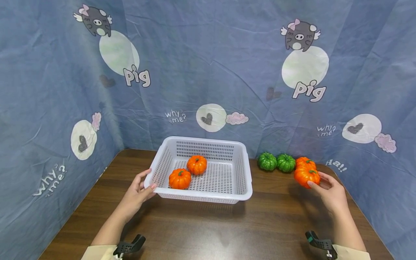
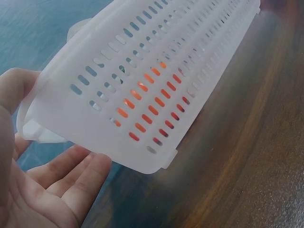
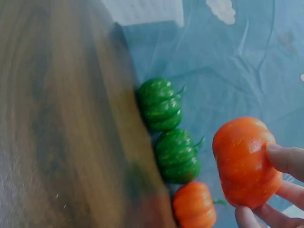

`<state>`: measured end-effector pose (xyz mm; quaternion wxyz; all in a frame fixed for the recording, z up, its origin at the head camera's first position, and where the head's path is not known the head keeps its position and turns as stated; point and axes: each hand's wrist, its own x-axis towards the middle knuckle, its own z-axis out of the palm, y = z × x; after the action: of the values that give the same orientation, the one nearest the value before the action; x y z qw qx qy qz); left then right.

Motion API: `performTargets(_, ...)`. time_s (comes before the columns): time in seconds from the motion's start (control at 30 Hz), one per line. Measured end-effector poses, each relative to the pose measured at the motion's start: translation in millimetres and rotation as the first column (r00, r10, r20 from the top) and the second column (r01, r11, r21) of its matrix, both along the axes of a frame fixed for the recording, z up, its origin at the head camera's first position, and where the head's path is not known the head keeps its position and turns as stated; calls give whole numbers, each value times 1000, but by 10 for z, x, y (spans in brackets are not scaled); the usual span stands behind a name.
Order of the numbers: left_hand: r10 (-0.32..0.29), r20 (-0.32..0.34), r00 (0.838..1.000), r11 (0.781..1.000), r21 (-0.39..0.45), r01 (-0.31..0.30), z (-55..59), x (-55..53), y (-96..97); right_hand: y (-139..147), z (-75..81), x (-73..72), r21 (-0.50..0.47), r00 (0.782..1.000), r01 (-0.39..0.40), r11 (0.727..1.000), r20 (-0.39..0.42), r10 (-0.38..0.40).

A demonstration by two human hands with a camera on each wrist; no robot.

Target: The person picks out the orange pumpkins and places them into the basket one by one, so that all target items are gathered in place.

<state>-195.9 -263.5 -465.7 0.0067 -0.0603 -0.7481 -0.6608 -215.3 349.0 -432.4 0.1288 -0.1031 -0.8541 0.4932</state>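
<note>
My left hand (image 1: pixel 139 191) grips the near left corner of a white perforated plastic basket (image 1: pixel 208 195), thumb over the rim and fingers along the outer wall. Inside the basket, toward its left, lie two small orange pumpkins: one pumpkin (image 1: pixel 180 179) nearer me, another pumpkin (image 1: pixel 196 165) just behind it. Over at the right, my right hand (image 1: pixel 331 191) holds a third orange pumpkin (image 3: pixel 247 161) between thumb and fingers, raised above the table. Behind it sits one more orange pumpkin (image 3: pixel 194 206), partly covered in the head view.
Two green pumpkins (image 1: pixel 267 161) stand side by side at the table's back edge, left of the orange one. The brown wooden table (image 1: pixel 208 227) meets a blue printed cloth (image 1: pixel 208 72) hanging behind and at both sides.
</note>
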Motion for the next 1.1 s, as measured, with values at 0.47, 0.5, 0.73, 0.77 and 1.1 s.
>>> performTargets(0.47, -10, -7, 1000, 1000, -9, 10, -8, -3, -10, -215, 264, 46, 110, 996, -84, 990, -32, 88)
performTargets(0.5, -11, -6, 1000, 1000, -10, 11, -10, -4, -10, -234, 276, 44, 114, 995, -91, 989, -31, 95)
performTargets(0.73, -12, -13, 1000, 1000, -8, 11, -8, 2, -2, -362, 348, 37, 131, 990, -126, 983, -53, 134)
performTargets(0.77, -11, -15, 1000, 1000, -9, 11, -5, 3, 0, -383, 359, 37, 133, 989, -131, 982, -57, 139)
performTargets(1.1, -9, -17, 1000, 1000, -16, 8, -6, 4, 0, -607, 439, 25, 106, 973, -212, 971, -67, 220)
